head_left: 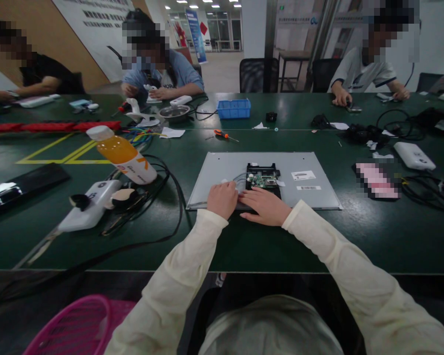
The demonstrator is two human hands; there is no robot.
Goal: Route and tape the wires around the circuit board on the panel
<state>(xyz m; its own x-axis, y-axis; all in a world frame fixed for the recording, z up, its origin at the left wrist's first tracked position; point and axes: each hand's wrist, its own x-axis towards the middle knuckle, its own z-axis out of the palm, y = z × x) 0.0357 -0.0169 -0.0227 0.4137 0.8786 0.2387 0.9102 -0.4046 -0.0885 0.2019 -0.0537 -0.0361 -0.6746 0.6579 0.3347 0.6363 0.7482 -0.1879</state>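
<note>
A flat grey panel (222,170), which looks like the back of a display, lies on the table before me. On its middle sits a black bracket (250,169) with a green circuit board (263,180) inside. Thin wires run from the board's left side toward my left hand (223,199). That hand is closed, its fingers curled down at the bracket's left; whatever they pinch is hidden. My right hand (267,206) lies across the bracket's near edge, fingers stretched out toward the left hand. The two hands nearly touch. White labels (303,175) are stuck on the panel's right half.
An orange drink bottle (124,155), a white device (91,204) and black cables (177,197) are at left. Beyond the panel lie a screwdriver (225,135) and a blue bin (234,109). A pink-screened phone (378,181) is at right. Several people sit opposite.
</note>
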